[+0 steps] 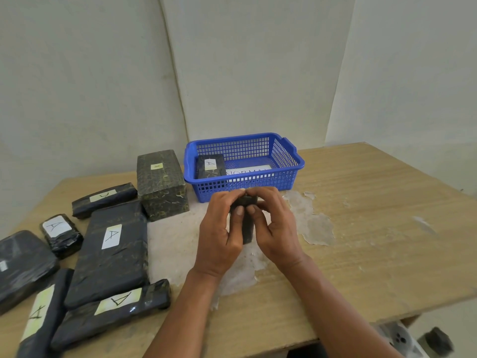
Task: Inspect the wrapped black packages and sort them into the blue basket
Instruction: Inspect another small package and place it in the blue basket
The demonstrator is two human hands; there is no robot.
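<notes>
Basket package (210, 166): white label with handwritten "A", inside the blue basket (294, 161), just beyond the fingers (240, 210).
Basket floor paper (249, 170): handwritten "NORMAL", partly hidden by the basket's front wall, beyond the fingers.
Tall block (161, 183): small yellowish label, "A", left of the fingers.
Slim package (104, 198): label "A", upside down, farther left.
Small package (60, 232): white label "A", far left.
Large flat package (111, 250): white label "A", left of the fingers.
Near long package (113, 311): yellowish label "A", upside down, left and nearer than the fingers.
Edge package (41, 316): long label "A", sideways.
Rounded package (22, 264): small label, unreadable.
</notes>
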